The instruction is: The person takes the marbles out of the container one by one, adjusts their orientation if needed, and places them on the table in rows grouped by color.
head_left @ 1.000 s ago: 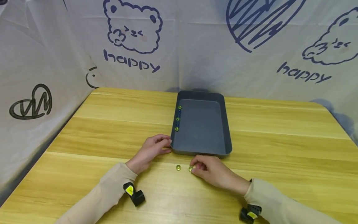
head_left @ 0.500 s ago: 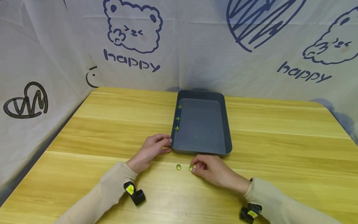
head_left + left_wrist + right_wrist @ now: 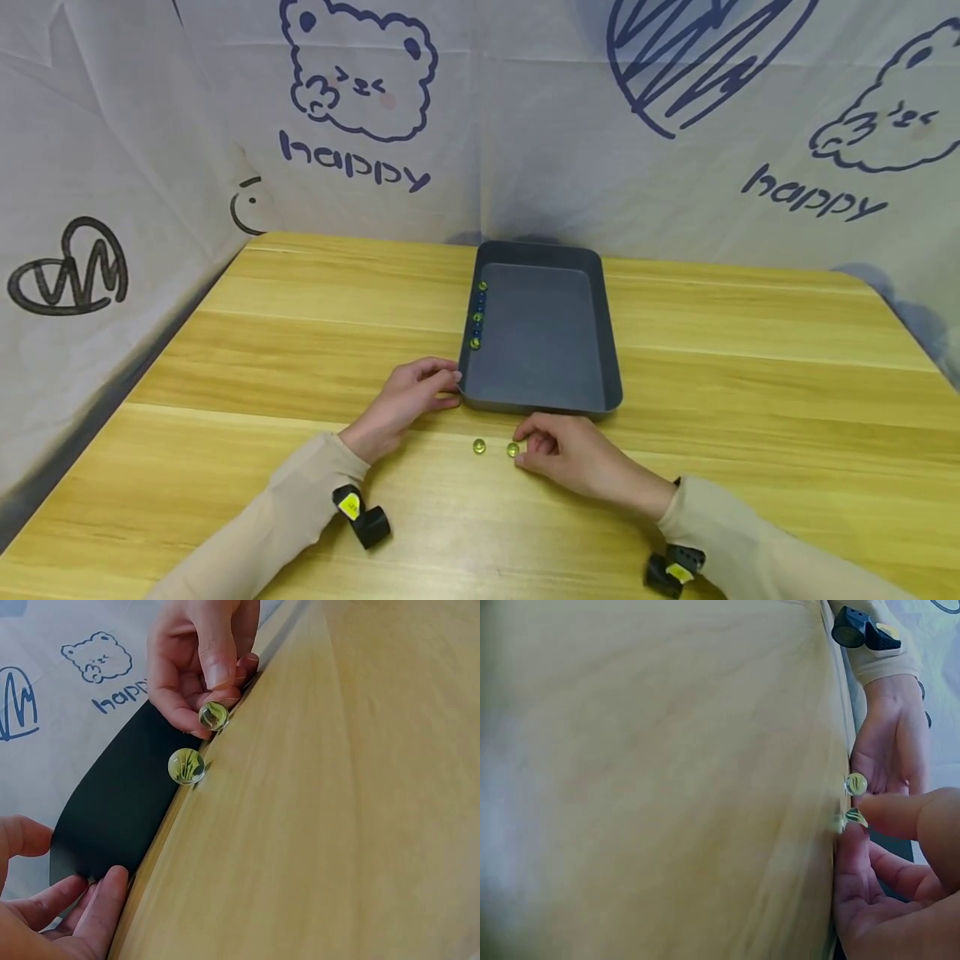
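My left hand [image 3: 408, 398] touches the near left corner of a dark grey baking tray [image 3: 546, 408], its fingertips against the outside wall. In the left wrist view those fingers [image 3: 111, 889] lie at the end of the wall. My right hand [image 3: 573, 454] is in front of the tray's near side, thumb and forefinger about a clear marble with a yellow-green swirl [image 3: 513, 450], low at the tabletop. Left of it, a second such marble [image 3: 479, 447] stands on the table. Along the tray's left side runs a row of yellow-green marbles [image 3: 477, 317] and small dark blue balls [image 3: 481, 297].
A wood-grain table [image 3: 735, 400] lies under everything. White cloth [image 3: 540, 150] with blue drawings hangs behind it and at the left. Black wrist cameras, such as the left one [image 3: 367, 525], are strapped over the beige sleeves.
My right hand has shifted very slightly to the right, and the marble at its fingertips shows more fully. The left hand, the tray and the row of balls look unchanged.
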